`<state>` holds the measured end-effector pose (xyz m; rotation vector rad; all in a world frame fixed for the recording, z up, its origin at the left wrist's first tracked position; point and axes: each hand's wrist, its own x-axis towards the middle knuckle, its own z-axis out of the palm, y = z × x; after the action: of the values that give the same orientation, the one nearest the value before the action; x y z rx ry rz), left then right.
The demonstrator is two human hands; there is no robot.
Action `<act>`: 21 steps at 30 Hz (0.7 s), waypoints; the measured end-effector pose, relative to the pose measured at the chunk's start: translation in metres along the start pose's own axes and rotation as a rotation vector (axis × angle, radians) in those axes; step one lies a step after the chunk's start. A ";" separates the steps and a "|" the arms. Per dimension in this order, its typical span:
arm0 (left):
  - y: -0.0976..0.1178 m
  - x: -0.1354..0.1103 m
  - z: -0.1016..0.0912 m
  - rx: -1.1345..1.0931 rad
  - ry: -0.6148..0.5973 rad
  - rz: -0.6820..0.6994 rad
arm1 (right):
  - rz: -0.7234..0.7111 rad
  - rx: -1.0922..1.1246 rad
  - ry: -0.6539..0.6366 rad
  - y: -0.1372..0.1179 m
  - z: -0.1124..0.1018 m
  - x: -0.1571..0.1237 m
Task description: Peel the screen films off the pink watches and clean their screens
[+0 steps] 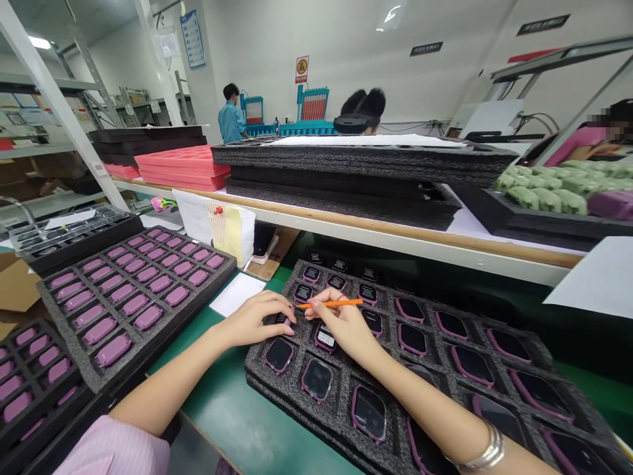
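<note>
A grey foam tray [270, 389] in front of me holds rows of purple-framed smartwatch bodies with dark glass faces. My left hand [260, 318] rests at the tray's left side, fingers curled over one smartwatch [283, 318] that they partly cover. Between the fingertips of my right hand [341, 323] is a thin orange pen-shaped stick [349, 302], held almost level. Its dark tip points left, close to my left fingers. Under my right hand, another watch [325, 336] shows a lit screen with white areas. Several watches in the back rows display small lines of text.
Left of me, a second foam tray [185, 310] holds purple watch bodies. White paper [237, 293] lies on the green table [212, 406]. A shelf edge [376, 227] crosses ahead, bearing stacked black foam [336, 165] and pink foam trays [182, 168]. Co-workers are beyond.
</note>
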<state>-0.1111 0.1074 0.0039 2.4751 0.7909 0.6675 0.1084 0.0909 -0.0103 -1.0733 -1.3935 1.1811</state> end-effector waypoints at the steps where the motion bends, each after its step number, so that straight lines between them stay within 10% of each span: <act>1: -0.002 0.000 0.002 -0.017 0.016 -0.008 | -0.004 -0.005 -0.009 0.000 0.000 -0.001; 21: 0.000 0.001 0.006 -0.018 0.094 -0.213 | -0.146 -0.249 -0.120 -0.008 -0.004 -0.012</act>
<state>-0.1071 0.1059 -0.0008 2.3150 1.0613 0.7126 0.1135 0.0782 -0.0038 -1.0631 -1.7176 0.9981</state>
